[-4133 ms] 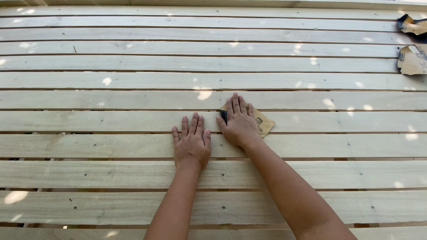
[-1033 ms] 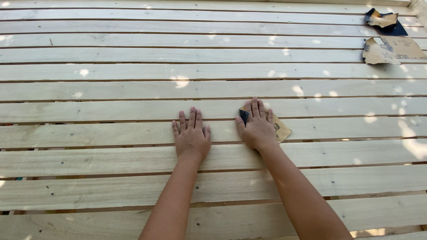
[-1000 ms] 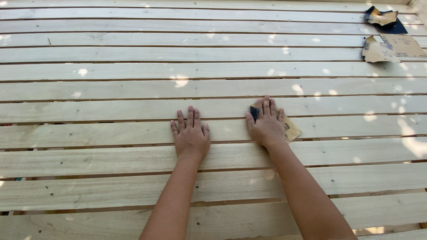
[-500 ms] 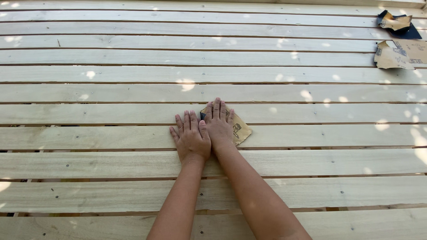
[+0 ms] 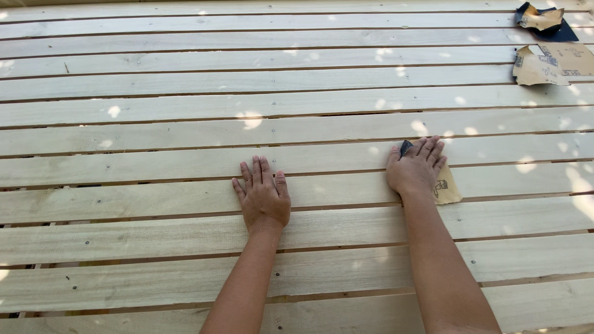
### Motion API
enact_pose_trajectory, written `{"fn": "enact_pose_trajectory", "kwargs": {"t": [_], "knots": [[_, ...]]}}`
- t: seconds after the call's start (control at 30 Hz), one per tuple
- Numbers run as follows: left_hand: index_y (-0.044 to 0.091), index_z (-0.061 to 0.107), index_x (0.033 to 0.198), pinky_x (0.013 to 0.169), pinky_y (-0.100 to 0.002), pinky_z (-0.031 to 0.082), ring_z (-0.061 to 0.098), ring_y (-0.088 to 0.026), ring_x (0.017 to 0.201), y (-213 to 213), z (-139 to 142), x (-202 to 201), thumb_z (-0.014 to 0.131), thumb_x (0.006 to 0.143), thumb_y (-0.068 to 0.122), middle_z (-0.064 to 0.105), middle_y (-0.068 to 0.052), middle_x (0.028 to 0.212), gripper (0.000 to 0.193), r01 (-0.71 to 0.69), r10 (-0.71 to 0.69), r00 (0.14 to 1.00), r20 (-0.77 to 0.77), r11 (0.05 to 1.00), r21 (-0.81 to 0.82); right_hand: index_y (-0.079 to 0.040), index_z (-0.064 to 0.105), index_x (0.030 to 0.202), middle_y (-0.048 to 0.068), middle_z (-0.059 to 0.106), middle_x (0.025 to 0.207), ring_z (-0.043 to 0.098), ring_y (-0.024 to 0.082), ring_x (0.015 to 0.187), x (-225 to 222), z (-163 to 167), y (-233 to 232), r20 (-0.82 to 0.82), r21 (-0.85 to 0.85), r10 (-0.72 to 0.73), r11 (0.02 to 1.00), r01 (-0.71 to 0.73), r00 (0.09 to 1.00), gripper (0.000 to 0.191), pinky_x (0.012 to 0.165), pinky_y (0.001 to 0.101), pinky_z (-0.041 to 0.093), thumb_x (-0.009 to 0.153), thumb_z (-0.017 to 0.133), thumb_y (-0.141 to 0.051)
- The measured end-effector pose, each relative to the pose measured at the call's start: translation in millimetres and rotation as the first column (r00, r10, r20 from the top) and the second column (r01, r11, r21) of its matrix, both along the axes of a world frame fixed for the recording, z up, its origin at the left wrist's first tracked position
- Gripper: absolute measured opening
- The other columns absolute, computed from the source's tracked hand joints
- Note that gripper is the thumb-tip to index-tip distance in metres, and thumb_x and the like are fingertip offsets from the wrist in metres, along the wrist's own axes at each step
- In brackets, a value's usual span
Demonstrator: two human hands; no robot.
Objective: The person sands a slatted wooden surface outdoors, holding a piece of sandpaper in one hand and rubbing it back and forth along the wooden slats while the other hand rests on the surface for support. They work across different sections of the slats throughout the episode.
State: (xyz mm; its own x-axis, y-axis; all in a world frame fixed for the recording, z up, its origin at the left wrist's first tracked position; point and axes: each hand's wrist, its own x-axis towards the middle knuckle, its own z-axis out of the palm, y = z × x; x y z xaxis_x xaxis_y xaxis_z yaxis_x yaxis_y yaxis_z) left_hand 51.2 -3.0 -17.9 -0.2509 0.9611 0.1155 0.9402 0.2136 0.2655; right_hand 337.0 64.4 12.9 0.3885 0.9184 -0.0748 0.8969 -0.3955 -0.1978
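My left hand [image 5: 263,196] lies flat, palm down and fingers together, on a pale wooden plank [image 5: 154,198] of a slatted surface, holding nothing. My right hand [image 5: 414,168] presses flat on a folded sheet of tan sandpaper [image 5: 447,187] on the plank one row further up, well to the right of the left hand. A dark edge of the sheet shows by the thumb. Most of the sheet is hidden under the palm.
Long pale planks with narrow gaps and small screw heads fill the view. At the far right top lie a loose tan sandpaper sheet [image 5: 550,63] and a crumpled piece on a dark sheet [image 5: 543,18]. Spots of sunlight dot the wood.
My right hand has slid the sandpaper along the plank to the right, away from the left hand, after being close beside it half a second ago. The left hand stays planted.
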Motion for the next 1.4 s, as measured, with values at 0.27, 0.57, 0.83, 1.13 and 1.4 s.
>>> {"fn": "enact_pose_trajectory", "kwargs": {"t": [0.27, 0.57, 0.83, 1.13, 1.4], "knots": [[0.009, 0.032, 0.157, 0.126, -0.049, 0.005, 0.012, -0.03, 0.157, 0, -5, -6, 0.017, 0.106, 0.048, 0.027, -0.009, 0.167, 0.066, -0.013, 0.012, 0.997, 0.083, 1.0, 0.018, 0.002, 0.006, 0.162, 0.025, -0.001, 0.169, -0.001, 0.038, 0.156, -210, -27, -16, 0.325, 0.151, 0.571, 0.756, -0.637, 0.754, 0.08, 0.122, 0.0534, 0.0, 0.104, 0.025, -0.05], [0.01, 0.034, 0.156, 0.126, -0.049, 0.006, 0.013, -0.028, 0.155, 1, -7, -4, 0.014, 0.106, 0.05, 0.027, -0.008, 0.166, 0.067, -0.011, 0.01, 1.0, 0.029, 1.0, 0.028, -0.028, 0.006, 0.164, 0.012, -0.007, 0.172, -0.011, 0.041, 0.155, -4, 20, -11, -0.004, -0.091, 0.062, 0.994, -0.062, 0.998, 0.073, 0.124, 0.0516, -0.006, 0.1, 0.02, -0.061], [0.01, 0.033, 0.157, 0.125, -0.052, 0.008, 0.014, -0.029, 0.155, 1, -2, 2, 0.015, 0.106, 0.05, 0.028, -0.008, 0.166, 0.068, -0.001, 0.001, 1.0, 0.022, 1.0, 0.029, -0.005, 0.001, 0.162, 0.022, -0.005, 0.17, -0.008, 0.036, 0.157, -57, -11, -7, -0.013, -0.024, 0.14, 0.99, -0.14, 0.99, 0.08, 0.124, 0.0531, -0.006, 0.103, 0.02, -0.055], [0.008, 0.033, 0.157, 0.126, -0.048, 0.006, 0.013, -0.03, 0.156, -1, -10, -6, 0.017, 0.106, 0.048, 0.028, -0.01, 0.167, 0.067, -0.017, 0.004, 0.991, 0.137, 0.995, 0.096, -0.007, 0.001, 0.162, 0.014, -0.005, 0.171, -0.007, 0.031, 0.157, -182, -33, -17, 0.016, 0.013, 0.573, 0.819, -0.574, 0.819, 0.081, 0.124, 0.0536, -0.004, 0.102, 0.02, -0.057], [0.01, 0.031, 0.158, 0.125, -0.05, 0.006, 0.013, -0.029, 0.155, 0, -6, -3, 0.015, 0.105, 0.05, 0.027, -0.007, 0.166, 0.068, -0.001, -0.002, 0.998, 0.055, 0.999, 0.047, -0.014, 0.006, 0.164, 0.018, -0.005, 0.17, -0.009, 0.039, 0.156, 25, 11, -6, -0.015, -0.057, -0.053, 0.997, 0.052, 0.999, 0.083, 0.126, 0.0518, -0.005, 0.099, 0.02, -0.063]]}}
